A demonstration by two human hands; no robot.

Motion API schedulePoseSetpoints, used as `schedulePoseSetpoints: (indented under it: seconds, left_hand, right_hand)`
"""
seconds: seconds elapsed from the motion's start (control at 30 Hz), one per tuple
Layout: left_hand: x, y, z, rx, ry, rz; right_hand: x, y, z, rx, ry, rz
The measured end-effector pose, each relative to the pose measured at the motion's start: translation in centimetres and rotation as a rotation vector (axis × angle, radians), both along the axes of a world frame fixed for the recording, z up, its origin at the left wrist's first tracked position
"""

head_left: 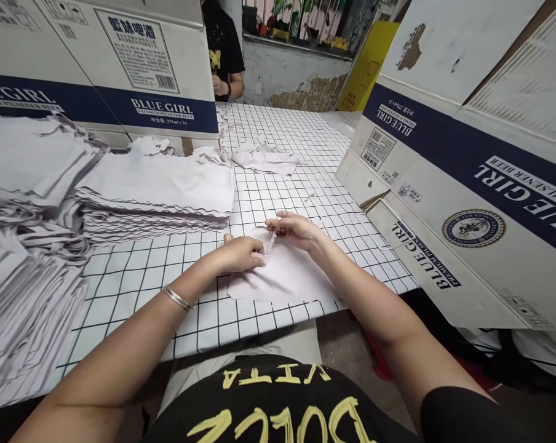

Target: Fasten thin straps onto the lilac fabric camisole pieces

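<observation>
A pale pink fabric piece (296, 277) lies on the checked tablecloth in front of me, its lower edge close to the table's near edge. At its top left, my left hand (242, 253) is closed on the cloth, thumb and fingers near a thin strip. My right hand (301, 231) pinches the same piece by that narrow strip at the upper edge, fingertips together. The hands are a short gap apart, with the strip between them. Just beyond lies a small scrap of thread (311, 198). Left of my hands is a neat stack of similar fabric pieces (158, 184).
More fabric stacks (24, 314) fill the table's left side. A loose crumpled piece (269, 160) lies farther back. Large beer cartons stand at the left rear (176, 61) and right (444, 154). Another person (225, 55) stands at the far end, near a barred window (296, 18).
</observation>
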State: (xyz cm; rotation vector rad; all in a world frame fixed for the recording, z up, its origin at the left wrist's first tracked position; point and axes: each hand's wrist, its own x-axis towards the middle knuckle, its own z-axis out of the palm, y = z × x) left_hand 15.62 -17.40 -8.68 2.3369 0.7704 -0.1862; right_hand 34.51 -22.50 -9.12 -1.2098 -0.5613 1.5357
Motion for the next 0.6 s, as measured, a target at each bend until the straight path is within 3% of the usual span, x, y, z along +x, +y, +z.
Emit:
schedulePoseSetpoints:
  seconds: [0.1, 0.23, 0.33, 0.4, 0.5, 0.6]
  left_hand:
    - [-1.1, 0.6, 0.3, 0.053, 0.073, 0.000]
    - [-2.2, -2.5, -1.0, 0.514, -0.109, 0.126]
    - [-3.3, -6.4, -2.7, 0.678, -0.275, -0.095]
    - [-4.2, -8.2, -3.6, 0.700, -0.295, -0.158]
    - [-5.9, -8.8, -4.2, 0.692, -0.276, 0.085]
    - [-7.1, -8.0, -4.4, 0.577, -0.222, 0.306]
  right_hand:
    - [-0.1, 3.0, 0.1, 0.016, -0.074, 0.032]
    - [-0.1, 6.3, -0.2, 0.053, -0.144, 0.133]
    - [0.3, 8.0, 0.0, 0.036, -0.195, 0.239]
    - [0.6, 8.8, 0.4, 0.001, -0.268, 0.304]
    - [1.2, 9.2, 1.3, -0.075, -0.521, 0.341]
    - [2.2, 8.6, 2.2, -0.029, -0.965, 0.183]
